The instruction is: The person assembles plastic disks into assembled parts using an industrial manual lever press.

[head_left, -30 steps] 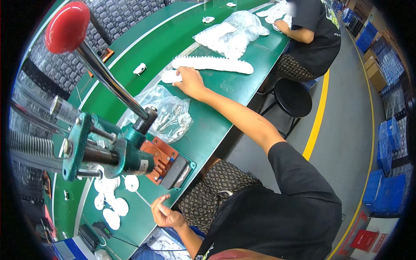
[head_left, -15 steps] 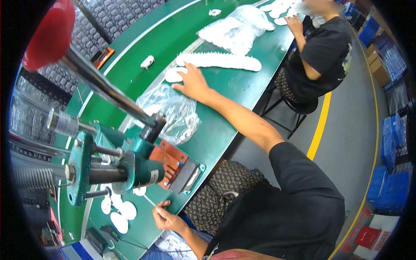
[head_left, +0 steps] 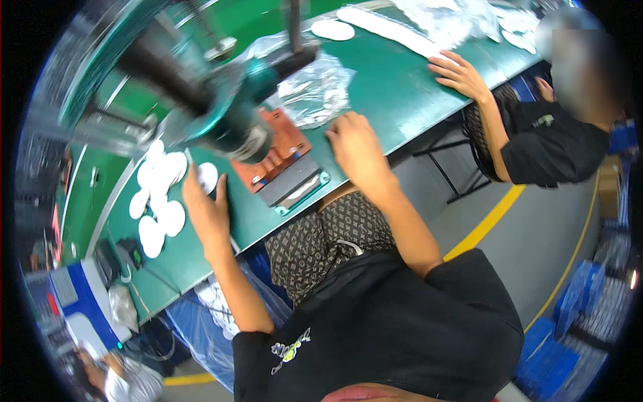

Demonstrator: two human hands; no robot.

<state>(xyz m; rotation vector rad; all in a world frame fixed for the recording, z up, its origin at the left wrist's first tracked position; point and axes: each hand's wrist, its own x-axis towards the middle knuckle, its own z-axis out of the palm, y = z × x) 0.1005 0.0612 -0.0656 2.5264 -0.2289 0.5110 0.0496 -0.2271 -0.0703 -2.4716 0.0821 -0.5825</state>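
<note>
My left hand [head_left: 206, 209] is at the left of the press, thumb and fingers apart. Beyond its thumb a round white piece [head_left: 208, 175] lies on the green table, and I see no grip on it. My right hand [head_left: 357, 149] is over the table at the press's right, its fingers curled and pressed together; what they hold, if anything, is hidden. A clear plastic bag [head_left: 315, 94] lies just beyond it. Between my hands stands the green hand press [head_left: 244, 127], blurred, above an orange-brown fixture [head_left: 284, 144] with a dark block [head_left: 289, 182] in front.
Several flat white pieces [head_left: 161, 191] lie left of my left hand. At the far side are another white piece [head_left: 333, 29] and a long white row [head_left: 388, 30]. A co-worker's hand [head_left: 462, 77] touches the row's end. A blue-lined container [head_left: 214, 305] sits below the table edge.
The view has shifted. My right hand has come back from the white pieces at the far side to beside the press. My left hand has moved from the table's near edge toward the round piece and opened.
</note>
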